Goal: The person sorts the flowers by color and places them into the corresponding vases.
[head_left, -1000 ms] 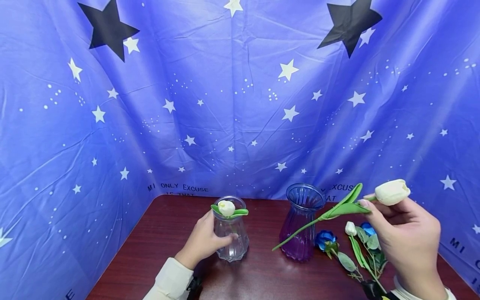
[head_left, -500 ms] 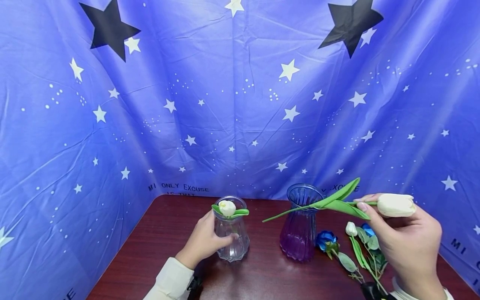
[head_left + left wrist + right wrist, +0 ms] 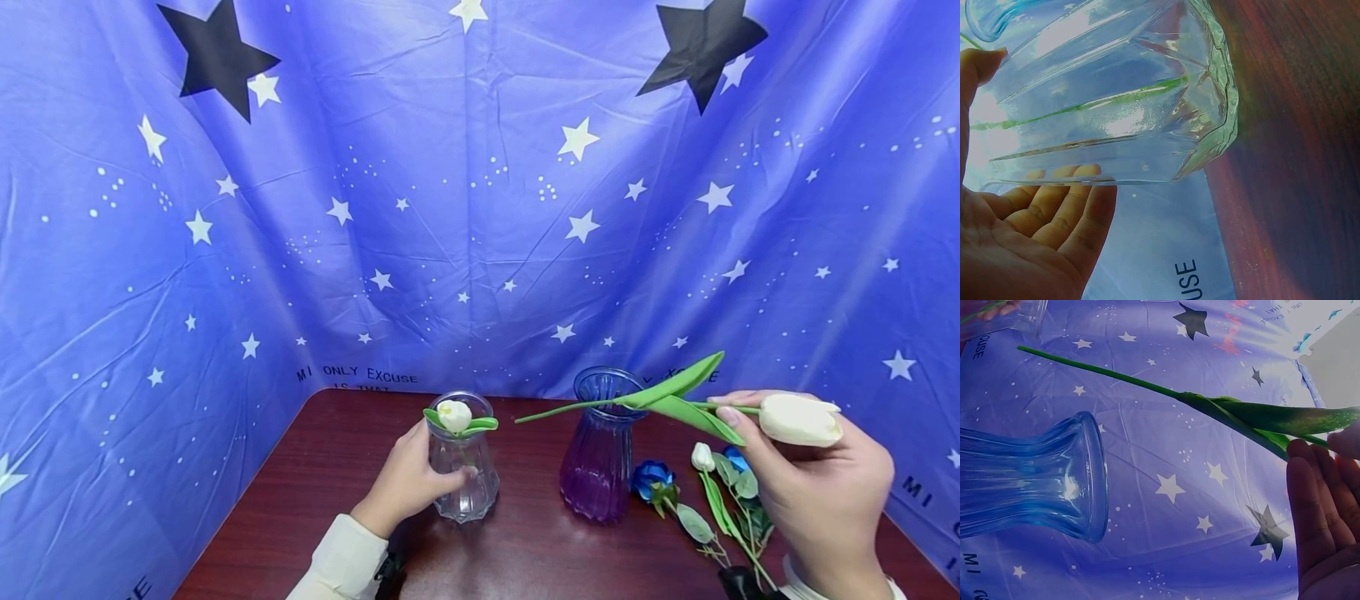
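My left hand [image 3: 405, 483] holds the side of a clear ribbed glass vase [image 3: 474, 493] standing on the table. In it is a white tulip [image 3: 454, 416], its bloom and two leaves at the rim; the left wrist view shows its green stem [image 3: 1116, 100] through the glass [image 3: 1141, 156]. Above the table, my right hand [image 3: 832, 492] pinches another white tulip [image 3: 801, 419] by the stem just below the bloom. This tulip lies nearly level, stem end pointing left, leaves overlapping the rim of a blue-and-purple glass vase [image 3: 596, 471]. The right wrist view shows its bare stem [image 3: 1104, 372] beyond the blue glass [image 3: 1029, 481].
On the dark red wooden table [image 3: 517, 558], right of the purple vase, lie a blue rose [image 3: 652, 482], a smaller white tulip [image 3: 702, 457] and leafy stems, partly behind my right hand. A blue star-printed cloth [image 3: 465, 250] hangs around the table's back and sides.
The tulip in my right hand has tipped from slanting down to nearly level, its stem end rising and shifting left. My right hand moved slightly right; my left hand stayed on the clear vase.
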{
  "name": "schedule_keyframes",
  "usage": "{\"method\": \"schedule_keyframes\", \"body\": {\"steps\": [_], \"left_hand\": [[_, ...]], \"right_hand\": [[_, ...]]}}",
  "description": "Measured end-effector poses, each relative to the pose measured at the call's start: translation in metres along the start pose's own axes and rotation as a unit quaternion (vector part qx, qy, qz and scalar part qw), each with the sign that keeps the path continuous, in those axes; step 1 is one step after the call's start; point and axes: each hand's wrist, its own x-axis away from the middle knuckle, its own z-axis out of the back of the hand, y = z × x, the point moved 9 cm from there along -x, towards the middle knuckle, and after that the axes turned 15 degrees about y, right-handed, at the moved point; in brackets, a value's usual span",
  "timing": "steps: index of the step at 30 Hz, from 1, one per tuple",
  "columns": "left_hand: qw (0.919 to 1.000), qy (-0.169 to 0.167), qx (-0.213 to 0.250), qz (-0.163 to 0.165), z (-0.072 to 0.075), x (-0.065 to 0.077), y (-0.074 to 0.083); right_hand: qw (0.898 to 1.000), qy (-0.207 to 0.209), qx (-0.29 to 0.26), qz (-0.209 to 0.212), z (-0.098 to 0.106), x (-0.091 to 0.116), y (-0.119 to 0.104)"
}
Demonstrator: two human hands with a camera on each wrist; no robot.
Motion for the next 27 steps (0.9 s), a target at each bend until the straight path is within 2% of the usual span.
{"method": "schedule_keyframes", "body": {"steps": [4,12,20,27], "left_hand": [[1.0000,-0.002,0.002,0.002,0.000,0.000,0.000],[1.0000,0.001,0.001,0.000,0.000,0.000,0.000],[1.0000,-0.002,-0.003,0.004,0.000,0.000,-0.001],[1.0000,0.000,-0.002,0.001,0.000,0.000,-0.001]], "right_hand": [[1.000,0.002,-0.015,0.008,-0.001,0.001,-0.004],[1.000,0.005,0.001,0.026,-0.002,0.003,-0.007],[0.999,0.002,-0.048,0.015,-0.014,0.007,-0.016],[0.999,-0.006,-0.053,0.009,-0.021,0.010,-0.018]]}}
